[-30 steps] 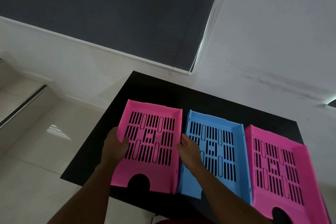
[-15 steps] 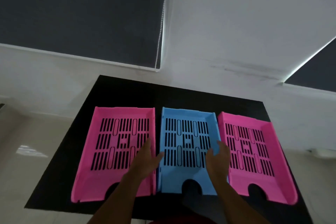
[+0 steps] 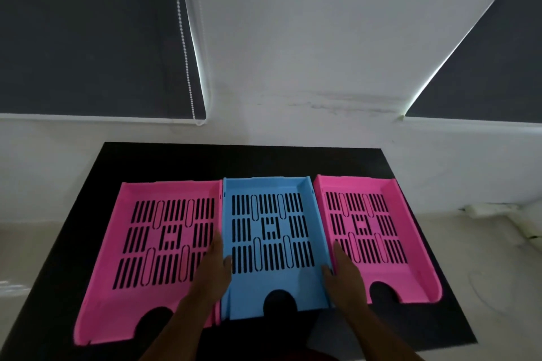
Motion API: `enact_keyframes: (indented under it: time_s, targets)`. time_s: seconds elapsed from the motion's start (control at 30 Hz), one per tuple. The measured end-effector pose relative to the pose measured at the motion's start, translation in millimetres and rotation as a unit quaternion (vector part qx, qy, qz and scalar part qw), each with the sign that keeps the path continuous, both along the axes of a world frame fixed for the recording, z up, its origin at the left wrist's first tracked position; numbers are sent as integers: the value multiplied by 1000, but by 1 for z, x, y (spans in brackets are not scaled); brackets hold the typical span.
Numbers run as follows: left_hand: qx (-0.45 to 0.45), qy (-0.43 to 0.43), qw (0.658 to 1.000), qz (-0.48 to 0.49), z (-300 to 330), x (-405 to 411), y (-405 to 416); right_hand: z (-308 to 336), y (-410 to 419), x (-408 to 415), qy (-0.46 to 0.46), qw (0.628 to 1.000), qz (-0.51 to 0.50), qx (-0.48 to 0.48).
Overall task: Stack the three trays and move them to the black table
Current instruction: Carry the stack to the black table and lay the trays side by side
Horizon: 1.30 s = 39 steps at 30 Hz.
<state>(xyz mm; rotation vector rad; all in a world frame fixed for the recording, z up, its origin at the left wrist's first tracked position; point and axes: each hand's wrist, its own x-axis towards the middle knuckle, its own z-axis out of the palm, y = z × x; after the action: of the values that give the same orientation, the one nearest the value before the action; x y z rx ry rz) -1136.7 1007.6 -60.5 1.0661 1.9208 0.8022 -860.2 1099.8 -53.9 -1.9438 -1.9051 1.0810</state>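
Observation:
Three slotted plastic trays lie side by side on a black table (image 3: 264, 161): a pink tray (image 3: 140, 296) on the left, a blue tray (image 3: 272, 284) in the middle, a second pink tray (image 3: 410, 275) on the right. My left hand (image 3: 212, 269) grips the blue tray's left wall, thumb inside the tray and fingers over the left pink tray. My right hand (image 3: 344, 275) holds the blue tray's right wall, thumb inside, fingers lying in the right pink tray. All three trays rest flat on the table.
A white wall (image 3: 293, 53) stands right behind the table, with dark roller blinds at left (image 3: 88, 32) and right (image 3: 492, 67). Pale floor shows on both sides of the table. A white cable lies on the floor at right (image 3: 528, 228).
Both hands left the left pink tray and moved right to the blue tray's two side walls. My view swung to centre on the three trays.

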Motion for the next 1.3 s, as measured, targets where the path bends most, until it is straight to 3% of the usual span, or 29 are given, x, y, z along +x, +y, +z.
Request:
enact_keyframes:
  time_s: [0.2,0.53,1.3]
  targets:
    - [0,8,1000,1,0,4,6,-4,12,7,-63,998,29,2]
    - [-13,11,1000,-12,-1,11,17,-2,25,13,-61,995,78,17]
    - [-30,17,999,-13,-6,-3,63,-4,53,-3,-41,999,27,9]
